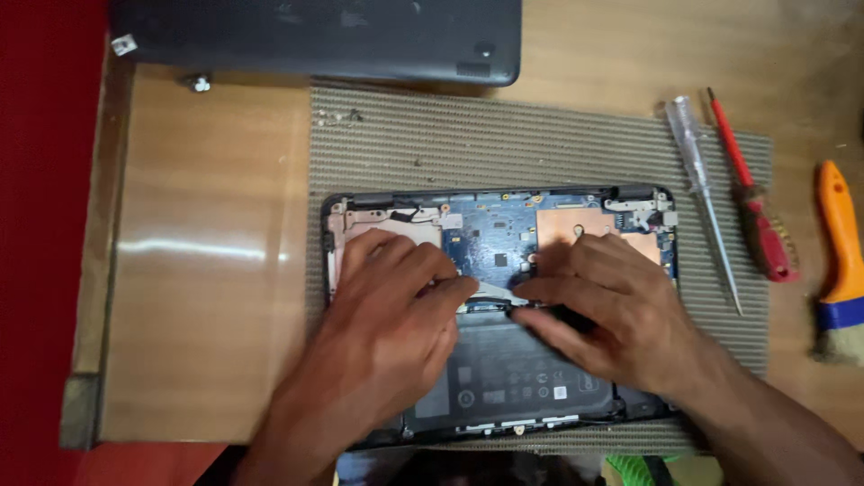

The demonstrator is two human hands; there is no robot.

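An opened laptop (630,200) lies on a ribbed grey mat (504,135), its blue circuit board (490,234), copper plates and black battery (522,373) exposed. My left hand (391,310) rests on the left half, fingertips pressing at the seam between board and battery. My right hand (603,301) rests on the right half, fingers pointing left and touching the same strip by the battery's top edge. The fingertips of both hands nearly meet at the middle. Neither hand lifts anything.
A dark laptop cover (315,36) lies at the back. Right of the mat lie a clear-handled screwdriver (702,193), a red-handled screwdriver (751,198) and an orange-handled brush (839,261). A small screw (198,84) sits near the wooden table's (207,270) left back.
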